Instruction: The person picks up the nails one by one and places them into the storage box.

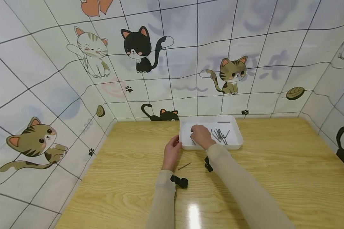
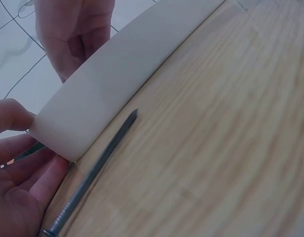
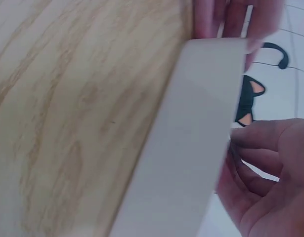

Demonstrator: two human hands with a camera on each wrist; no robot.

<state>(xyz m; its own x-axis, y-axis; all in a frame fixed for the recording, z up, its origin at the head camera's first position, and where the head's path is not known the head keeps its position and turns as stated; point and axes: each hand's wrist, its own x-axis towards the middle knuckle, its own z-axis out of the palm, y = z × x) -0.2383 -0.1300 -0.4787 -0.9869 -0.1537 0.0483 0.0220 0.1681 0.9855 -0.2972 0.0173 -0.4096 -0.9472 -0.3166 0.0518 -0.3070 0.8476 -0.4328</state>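
A shallow white tray [image 1: 234, 147] stands near the back of the table. My left hand [image 1: 171, 155] grips its front left corner, thumb at the rim and fingers against the outer wall [image 2: 105, 84]. Inside the tray my right hand [image 1: 202, 136] reaches down with curled fingers. A slim dark nail [image 3: 234, 154] shows between its thumb and fingers in the right wrist view, mostly hidden by the tray wall. Several loose nails [image 1: 220, 136] lie right of that hand. One nail [image 1: 184, 166] rests on the table by my left wrist, its point toward the tray in the left wrist view.
The wooden table [image 1: 126, 178] reaches back to a wall covering [image 1: 186, 79] printed with cats and grid lines. A separate nail [image 1: 223, 122] lies along the tray's back side. Black wrist cameras [image 1: 180, 181] stick out from both sleeves.
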